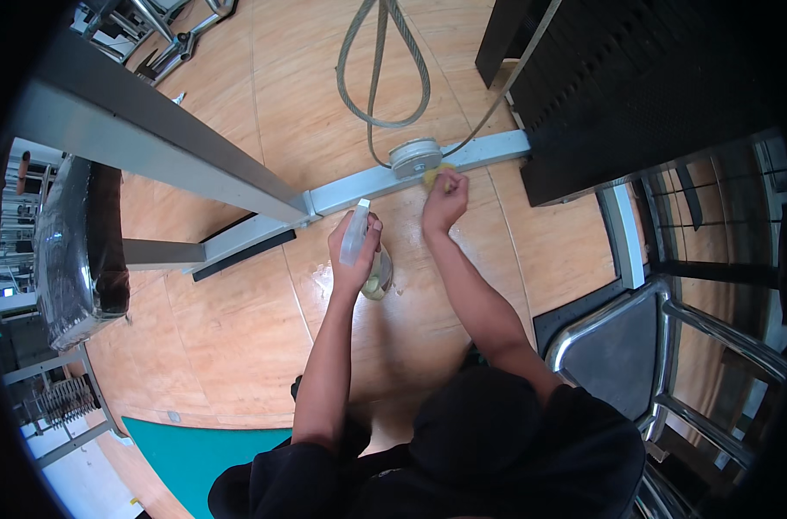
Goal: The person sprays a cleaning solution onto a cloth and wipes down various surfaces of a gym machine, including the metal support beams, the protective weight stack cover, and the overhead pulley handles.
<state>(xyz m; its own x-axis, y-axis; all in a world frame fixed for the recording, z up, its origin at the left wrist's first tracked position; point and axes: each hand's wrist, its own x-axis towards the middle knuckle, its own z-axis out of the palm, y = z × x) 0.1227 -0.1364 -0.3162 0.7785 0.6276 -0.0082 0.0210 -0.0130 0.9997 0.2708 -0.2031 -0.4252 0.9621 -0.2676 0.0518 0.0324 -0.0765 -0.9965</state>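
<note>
My left hand (354,250) grips a spray bottle by its neck, with the white trigger head (354,237) on top and the clear body (379,276) below, partly covered by the hand. Pinched in my right hand (447,200) is a yellow sponge or cloth (432,176), mostly hidden by the fingers and slightly blurred. It is at the side of a grey metal floor beam (354,188), just under a pulley wheel (416,157) mounted on that beam. A steel cable (375,139) runs to the pulley.
A slanted grey post (173,143) rises from the beam at left, near a black padded seat (82,246). The dark weight stack housing (614,84) stands at right, above a chrome-framed panel (614,363). A cable loop (426,84) hangs ahead. A green mat (192,460) lies at lower left.
</note>
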